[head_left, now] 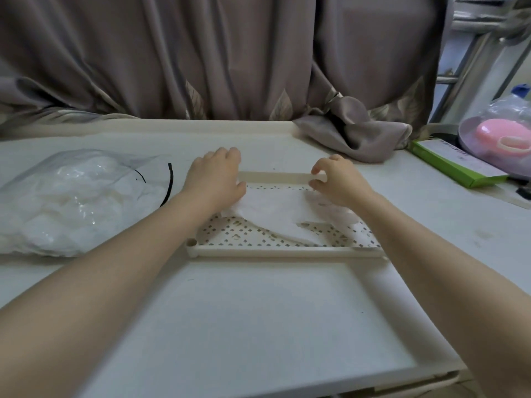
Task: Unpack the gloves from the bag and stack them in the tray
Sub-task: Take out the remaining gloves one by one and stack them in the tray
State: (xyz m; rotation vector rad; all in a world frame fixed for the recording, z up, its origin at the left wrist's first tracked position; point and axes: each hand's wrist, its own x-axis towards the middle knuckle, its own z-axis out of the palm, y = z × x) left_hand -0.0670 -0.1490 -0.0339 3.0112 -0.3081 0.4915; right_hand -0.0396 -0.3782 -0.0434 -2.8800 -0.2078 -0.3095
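Bare counter [258, 311] lies open in front of the tray [287, 251], whose low rim stands in the way. To the left the bag [71, 202] blocks the way; at the back right a bunched curtain [353, 136] and a green box [457, 165] crowd the edge.
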